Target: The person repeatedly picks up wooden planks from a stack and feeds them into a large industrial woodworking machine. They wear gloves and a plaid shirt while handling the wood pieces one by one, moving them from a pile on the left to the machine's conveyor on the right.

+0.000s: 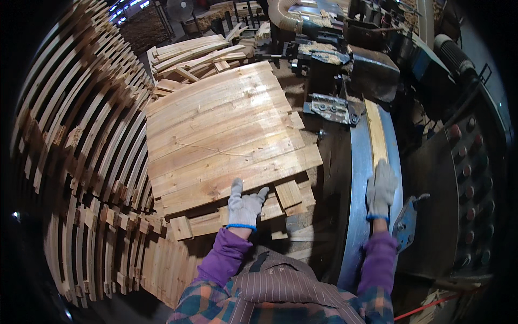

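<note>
My left hand (246, 208), in a pale glove with a blue cuff, rests at the near edge of a stack of planed wooden boards (226, 135). Its fingers are spread, with one stretched onto the top board. On the right, my gloved right hand (381, 188) lies flat over the near end of a narrow wooden strip (375, 129). That strip lies lengthwise on a long metal machine bed (359, 194), its far end close to the machine's cutter housing (372, 73). Part of the strip is hidden under my palm.
Tall stacks of wooden slats (91, 146) line the left side. Loose boards (194, 56) lie piled behind the stack. A blue metal bracket (407, 224) sits beside the bed, and a panel of round buttons (469, 189) stands at far right.
</note>
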{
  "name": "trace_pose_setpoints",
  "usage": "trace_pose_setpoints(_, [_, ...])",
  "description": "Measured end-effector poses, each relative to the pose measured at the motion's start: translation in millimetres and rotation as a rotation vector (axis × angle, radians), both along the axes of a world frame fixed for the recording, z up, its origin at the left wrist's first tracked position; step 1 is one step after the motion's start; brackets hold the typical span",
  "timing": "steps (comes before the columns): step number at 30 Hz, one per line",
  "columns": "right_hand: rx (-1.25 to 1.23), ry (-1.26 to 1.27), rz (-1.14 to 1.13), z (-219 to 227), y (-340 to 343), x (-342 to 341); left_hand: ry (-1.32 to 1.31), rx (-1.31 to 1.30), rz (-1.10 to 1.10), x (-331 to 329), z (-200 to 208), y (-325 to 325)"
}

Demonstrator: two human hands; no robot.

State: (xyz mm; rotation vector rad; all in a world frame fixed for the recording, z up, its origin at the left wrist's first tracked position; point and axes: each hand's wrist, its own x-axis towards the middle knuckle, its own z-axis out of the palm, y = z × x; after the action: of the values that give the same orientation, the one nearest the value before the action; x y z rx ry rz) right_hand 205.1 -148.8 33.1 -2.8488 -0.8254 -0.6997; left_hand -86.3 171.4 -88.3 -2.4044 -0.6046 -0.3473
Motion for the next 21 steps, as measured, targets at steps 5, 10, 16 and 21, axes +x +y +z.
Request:
trace_pose_setpoints(5, [-0.039,0.074,0.007,14,21,73,-0.729,-1.574,0.171,-22,81,-89])
trace_pose_setpoints(10, [0.345,0.528,0.969,113,35,-70,-0.693,-1.515,-0.104,-94,151,-131])
trace_pose_setpoints(16, [-0.009,0.498,0.617,155,-32,-210,-0.777,-1.656,-0.438,-25,173,-124])
trace_pose_setpoints(21, [0.544,0.585,0.339,97,-95,-257,-0.865,-2.131,-0.84,104,52,-181])
